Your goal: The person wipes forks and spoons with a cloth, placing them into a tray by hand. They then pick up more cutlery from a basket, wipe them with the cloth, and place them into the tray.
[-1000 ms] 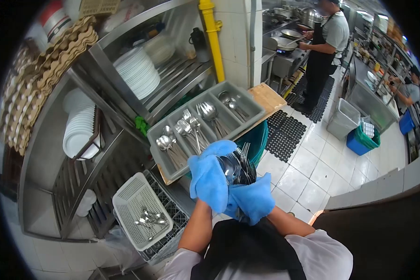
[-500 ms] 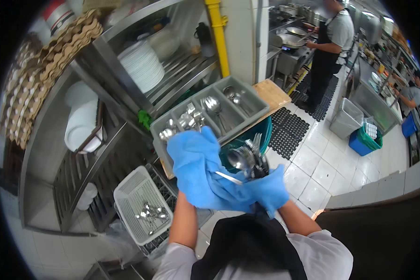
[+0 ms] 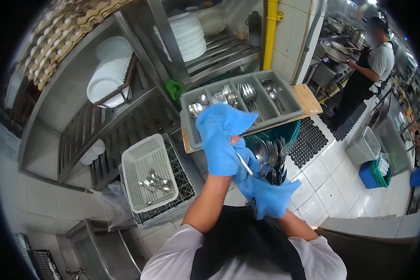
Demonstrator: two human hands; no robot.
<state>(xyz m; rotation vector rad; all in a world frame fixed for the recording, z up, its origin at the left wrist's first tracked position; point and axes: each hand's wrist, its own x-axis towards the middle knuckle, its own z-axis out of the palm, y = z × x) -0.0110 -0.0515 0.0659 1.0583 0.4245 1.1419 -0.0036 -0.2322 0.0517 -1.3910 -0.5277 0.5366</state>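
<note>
The cutlery bundle (image 3: 275, 157) stood tines-up in the right hand (image 3: 275, 201), gripped through blue cloth (image 3: 217, 148), near the gray tray (image 3: 291, 106). The left hand (image 3: 234, 139) reached farther forward, forearm (image 3: 205, 204) slanting, a lone handle (image 3: 244, 164) jutting below; cloth hid whether its fingers were closed.

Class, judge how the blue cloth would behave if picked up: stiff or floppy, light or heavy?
The cloth is probably floppy, since it bunches into soft folds. It looks thin, so likely light. Its loose corners might catch on the cutlery.
</note>
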